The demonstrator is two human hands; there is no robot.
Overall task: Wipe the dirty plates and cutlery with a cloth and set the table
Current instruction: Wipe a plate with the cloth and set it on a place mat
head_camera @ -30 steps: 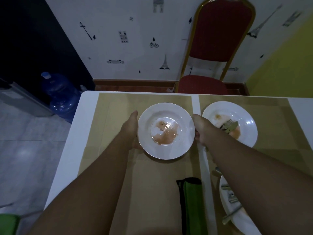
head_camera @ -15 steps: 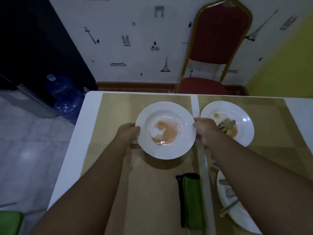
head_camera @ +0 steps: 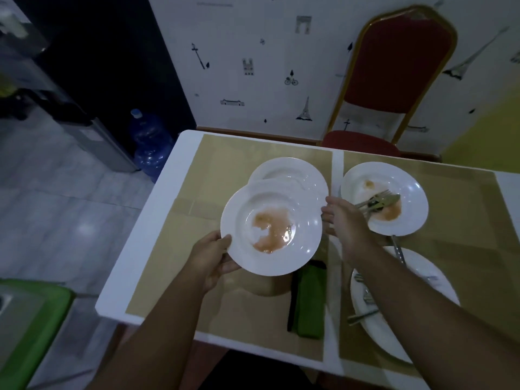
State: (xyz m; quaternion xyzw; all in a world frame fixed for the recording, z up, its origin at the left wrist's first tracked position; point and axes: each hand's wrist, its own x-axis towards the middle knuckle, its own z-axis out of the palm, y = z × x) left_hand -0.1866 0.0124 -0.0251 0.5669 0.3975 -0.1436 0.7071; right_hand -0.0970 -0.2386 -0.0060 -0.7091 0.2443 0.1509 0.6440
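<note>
A white plate [head_camera: 305, 209] smeared with orange sauce is lifted off the table. My left hand [head_camera: 213, 257] grips its lower left rim, thumb on top. My right hand [head_camera: 347, 223] pinches its right rim with the fingertips. A second white plate [head_camera: 289, 171] lies on the table underneath, partly covered by the raised one. A folded green cloth [head_camera: 308, 302] rests on the tan placemat [head_camera: 239, 308] below the plate. Right of it, a stained plate [head_camera: 410, 192] carries a fork and spoon [head_camera: 378, 201]. Another plate [head_camera: 394, 333] with cutlery lies under my right forearm.
The white table [head_camera: 166, 204] ends at the left, above a tiled floor. A red chair [head_camera: 394, 66] stands at the far side by the wall. A blue water bottle [head_camera: 149, 142] sits on the floor at left, and a green bin [head_camera: 31, 319] at lower left.
The stained plate has risen off the table and come toward me and left, uncovering a second plate below. My left hand's grip moved to the plate's lower left rim.
</note>
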